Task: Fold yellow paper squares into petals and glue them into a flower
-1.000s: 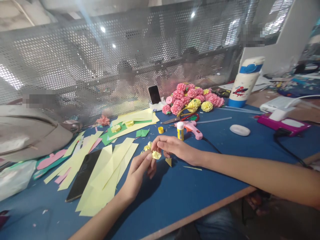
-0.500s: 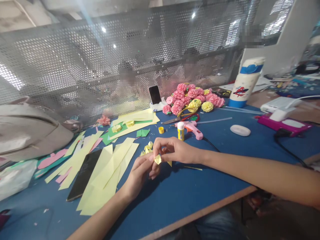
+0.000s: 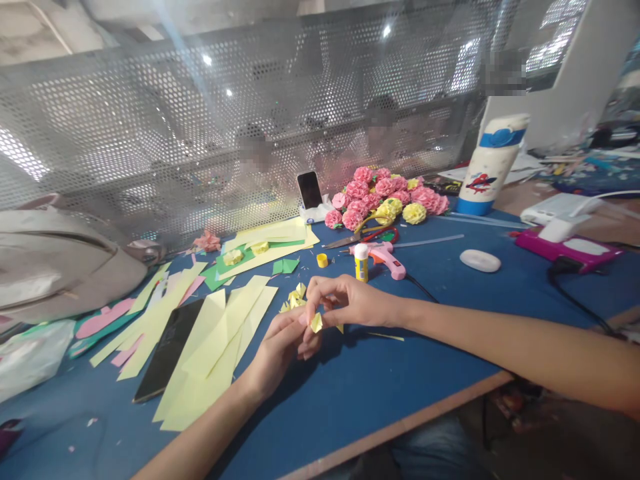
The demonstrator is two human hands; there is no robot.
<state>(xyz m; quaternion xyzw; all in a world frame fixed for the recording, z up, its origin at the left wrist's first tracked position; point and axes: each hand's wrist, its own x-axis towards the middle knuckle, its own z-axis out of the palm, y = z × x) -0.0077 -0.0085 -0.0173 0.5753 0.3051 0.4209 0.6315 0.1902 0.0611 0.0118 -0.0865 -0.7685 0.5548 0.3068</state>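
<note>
My left hand (image 3: 280,347) and my right hand (image 3: 357,303) meet over the blue table, fingertips together on a small folded yellow paper piece (image 3: 317,323). Both hands pinch it, and its far part is hidden by the fingers. Just behind my left hand lie several folded yellow pieces (image 3: 296,298). A glue stick (image 3: 361,265) with a white top stands upright behind my right hand, and its yellow cap (image 3: 323,260) is to the left. Pale yellow paper strips (image 3: 215,360) lie left of my left hand.
A dark phone (image 3: 170,350) lies by the strips. Behind are scissors (image 3: 357,237), a pink glue gun (image 3: 387,259) and pink and yellow paper flowers (image 3: 373,193). Rightward are a white case (image 3: 480,261), a bottle (image 3: 493,167) and a magenta power strip (image 3: 567,250). A bag (image 3: 65,260) sits left.
The yellow paper piece between my fingertips has turned slightly and shifted a little. Both hands stay in nearly the same place.
</note>
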